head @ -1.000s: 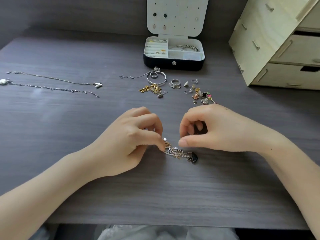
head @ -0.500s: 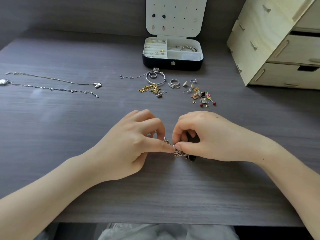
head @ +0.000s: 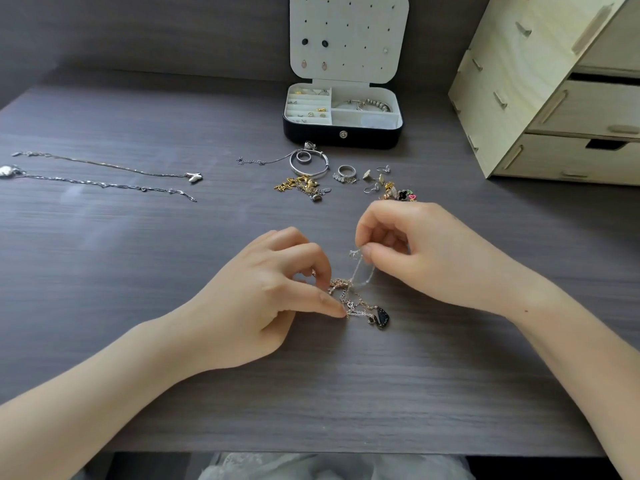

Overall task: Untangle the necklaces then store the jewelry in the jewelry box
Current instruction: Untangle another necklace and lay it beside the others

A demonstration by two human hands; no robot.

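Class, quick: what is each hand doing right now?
Left hand: pinches the tangled necklaces.
Right hand: pinches a silver chain from that tangle.

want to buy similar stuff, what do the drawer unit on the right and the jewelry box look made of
Drawer unit: pale raw plywood, judging by grain and slotted tab joints. Jewelry box: black smooth shell, perhaps faux leather, with matte white lining; hard to confirm.

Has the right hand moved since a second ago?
Yes. The right hand has moved up the picture, away from the tangle toward the charms, its knuckles now reaching them, pinching a thin chain drawn from the tangle.
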